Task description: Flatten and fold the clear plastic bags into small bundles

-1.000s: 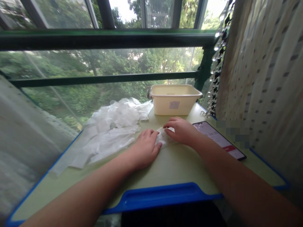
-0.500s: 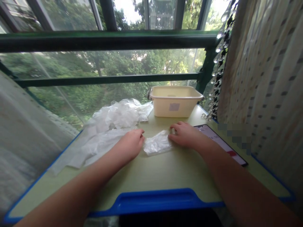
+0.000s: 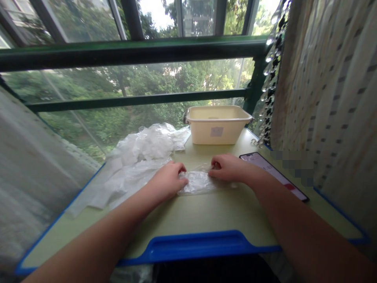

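A crumpled clear plastic bag (image 3: 196,181) lies flat on the light tabletop between my two hands. My left hand (image 3: 168,179) is at the bag's left end, thumb and fingers curled in on its edge. At the right end, my right hand (image 3: 226,167) pinches the bag with bent fingers, its palm turned down. Part of the bag's right side is under that hand. Left of my left hand spreads a heap of thin white and clear plastic bags (image 3: 144,143), some of them reaching under my forearm.
A cream plastic bin (image 3: 218,125) with a small label stands at the table's back. A phone (image 3: 273,175) lies right of my right hand, partly behind my forearm. The table has a blue rim with a tray (image 3: 200,247) in front. Curtains hang on both sides.
My left hand has shifted slightly right and closed onto the bag's left end. The bag looks flatter and spreads farther under my right hand, whose fingers are more bent.
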A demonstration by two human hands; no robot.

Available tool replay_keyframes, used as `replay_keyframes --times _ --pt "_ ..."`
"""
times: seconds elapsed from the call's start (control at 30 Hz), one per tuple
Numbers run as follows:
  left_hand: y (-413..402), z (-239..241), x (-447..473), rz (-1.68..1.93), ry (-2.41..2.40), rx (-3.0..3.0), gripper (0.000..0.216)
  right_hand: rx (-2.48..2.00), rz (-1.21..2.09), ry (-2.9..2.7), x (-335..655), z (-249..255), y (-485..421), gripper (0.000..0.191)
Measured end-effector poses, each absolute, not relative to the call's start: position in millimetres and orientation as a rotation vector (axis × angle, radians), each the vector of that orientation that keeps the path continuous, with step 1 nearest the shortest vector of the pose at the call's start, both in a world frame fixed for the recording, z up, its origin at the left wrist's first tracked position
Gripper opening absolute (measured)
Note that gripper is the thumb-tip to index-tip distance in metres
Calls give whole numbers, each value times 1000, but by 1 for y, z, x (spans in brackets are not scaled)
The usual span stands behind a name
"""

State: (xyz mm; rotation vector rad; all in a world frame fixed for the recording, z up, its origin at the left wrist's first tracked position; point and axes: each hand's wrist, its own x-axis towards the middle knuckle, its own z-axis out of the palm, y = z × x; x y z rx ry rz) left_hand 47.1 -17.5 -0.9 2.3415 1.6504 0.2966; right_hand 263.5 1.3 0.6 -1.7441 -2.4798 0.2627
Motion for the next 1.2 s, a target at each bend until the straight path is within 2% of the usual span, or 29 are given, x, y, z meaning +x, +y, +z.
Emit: replay_keyframes --times 0.13,0.3,0.47,0.53,0.7,0.8,1.0,1.1,1.2 --pt "-19 0 53 199 1671 2400 30 -1770 313 -2480 263 6 -1 32" --pt "-17 0 56 135 1659 2338 18 -1762 360 -2504 262 7 -1 30" --pt "-16 3 53 390 1529 2239 14 -1724 446 -2427 267 7 1 31" --pt "-15 4 52 556 1465 2123 14 -1618 342 -2300 269 12 0 31" --pt "-13 3 55 856 1242 1754 15 -1145 -187 -2090 266 30 -15 21" --pt "-14 1 58 929 1121 1595 17 -992 -169 -2229 259 32 -22 25" --pt "-13 -3 58 1004 1036 1636 17 -1044 -156 -2341 253 22 -21 37" --pt "-14 -1 58 989 1006 1567 20 -1028 -151 -2309 255 24 -20 32" --pt "-18 3 59 975 999 1497 24 -1007 -126 -2248 257 27 -19 20"
